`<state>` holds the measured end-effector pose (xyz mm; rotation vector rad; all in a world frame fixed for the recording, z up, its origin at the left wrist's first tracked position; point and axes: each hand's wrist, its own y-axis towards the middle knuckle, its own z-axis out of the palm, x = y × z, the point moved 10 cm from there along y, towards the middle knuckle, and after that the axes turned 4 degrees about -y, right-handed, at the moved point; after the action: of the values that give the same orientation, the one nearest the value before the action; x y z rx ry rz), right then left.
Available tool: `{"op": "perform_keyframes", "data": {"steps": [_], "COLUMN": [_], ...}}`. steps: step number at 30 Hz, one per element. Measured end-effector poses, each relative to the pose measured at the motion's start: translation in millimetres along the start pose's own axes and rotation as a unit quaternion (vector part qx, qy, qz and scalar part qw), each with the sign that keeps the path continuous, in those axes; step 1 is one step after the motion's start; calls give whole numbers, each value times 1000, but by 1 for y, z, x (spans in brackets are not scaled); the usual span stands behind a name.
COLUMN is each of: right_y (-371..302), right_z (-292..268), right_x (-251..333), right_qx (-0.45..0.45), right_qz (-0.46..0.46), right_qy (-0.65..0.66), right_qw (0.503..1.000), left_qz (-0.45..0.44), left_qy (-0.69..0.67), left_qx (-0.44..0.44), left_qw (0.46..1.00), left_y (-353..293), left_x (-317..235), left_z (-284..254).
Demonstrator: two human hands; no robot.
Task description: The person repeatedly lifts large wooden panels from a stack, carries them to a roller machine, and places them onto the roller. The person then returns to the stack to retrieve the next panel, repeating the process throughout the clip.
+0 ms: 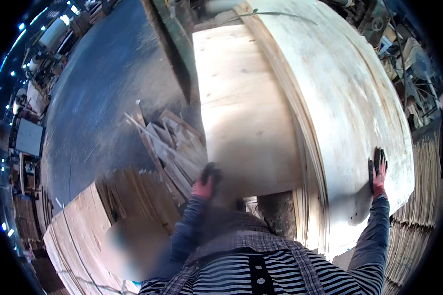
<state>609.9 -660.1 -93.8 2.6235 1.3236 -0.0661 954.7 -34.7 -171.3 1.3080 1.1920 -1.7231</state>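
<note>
My right hand [378, 171], in a red glove with dark fingertips, lies with fingers stretched out on the top sheet of a tall stack of pale plywood or veneer sheets [330, 73]. My left hand [207, 181], gloved the same way, is at the near left corner of a lower pale wood sheet [246, 108]. Its fingers are blurred and dark, and whether they touch or grip that sheet's edge cannot be made out. This lower sheet sits left of the tall stack, against its layered side.
Broken wood strips [174, 142] lie heaped on the dark floor [103, 98] to the left. A strapped bundle of sheets [79, 236] stands at the lower left. A rusty metal post [172, 44] rises ahead. More stacked sheets [418, 196] are at the right.
</note>
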Motion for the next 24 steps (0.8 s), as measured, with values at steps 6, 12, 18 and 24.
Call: {"op": "perform_keyframes", "data": {"steps": [6,12,18,24], "right_y": [-4,53,85,93], "right_z": [-21,-101,-114,-103], "right_x": [25,188,249,249], "right_qx": [97,-37,19,73], "right_qz": [103,131,188,161], "right_qy": [15,186,-3,-47], "right_qw": [990,973,982,983], "left_qz": [100,285,311,381], "left_qy": [91,529,593,611], "left_qx": [122,12,-48,-194], "left_qw": [983,799,742,667], "left_y": [124,359,570,635], "left_x": [-68,-200,-253,-288], "left_z": [21,99,192,224]}}
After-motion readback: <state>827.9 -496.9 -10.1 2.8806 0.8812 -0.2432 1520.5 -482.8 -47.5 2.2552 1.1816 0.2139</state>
